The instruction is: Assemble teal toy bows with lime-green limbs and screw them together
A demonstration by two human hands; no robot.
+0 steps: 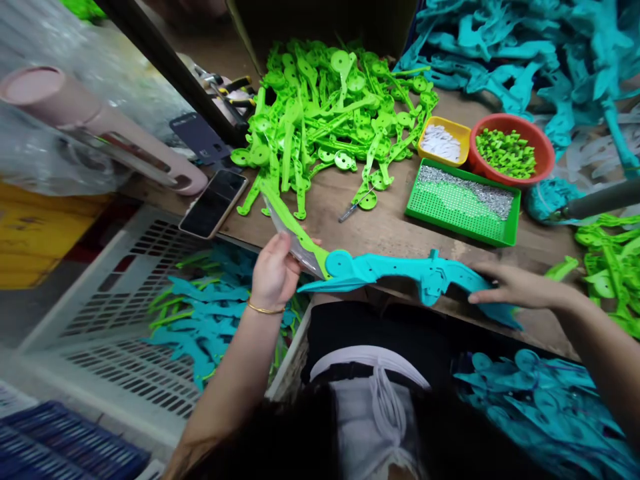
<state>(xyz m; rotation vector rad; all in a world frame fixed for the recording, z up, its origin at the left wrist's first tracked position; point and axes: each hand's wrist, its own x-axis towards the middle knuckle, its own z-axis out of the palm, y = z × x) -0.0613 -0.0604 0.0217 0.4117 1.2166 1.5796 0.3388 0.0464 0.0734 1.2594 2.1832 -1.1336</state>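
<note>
A long plastic toy part spans both hands above the table's front edge: a turquoise body (385,268) joined at a round hub to a bright green arm (296,227) with a grey translucent blade along it. My left hand (276,270) is closed around the blade and green arm. On the other end, my right hand (505,283) grips the turquoise body near its tail, thumb in front, the other fingers partly behind it. A thin metal-tipped tool (356,204) lies on the table beyond the piece.
Green arms (325,113) lie heaped at the back, turquoise bodies (500,53) behind right. A yellow tray (466,141), red bowl (545,150) and green tray (463,231) hold small parts. A phone (213,203) lies left. Below stands a white crate (115,327) with assembled pieces.
</note>
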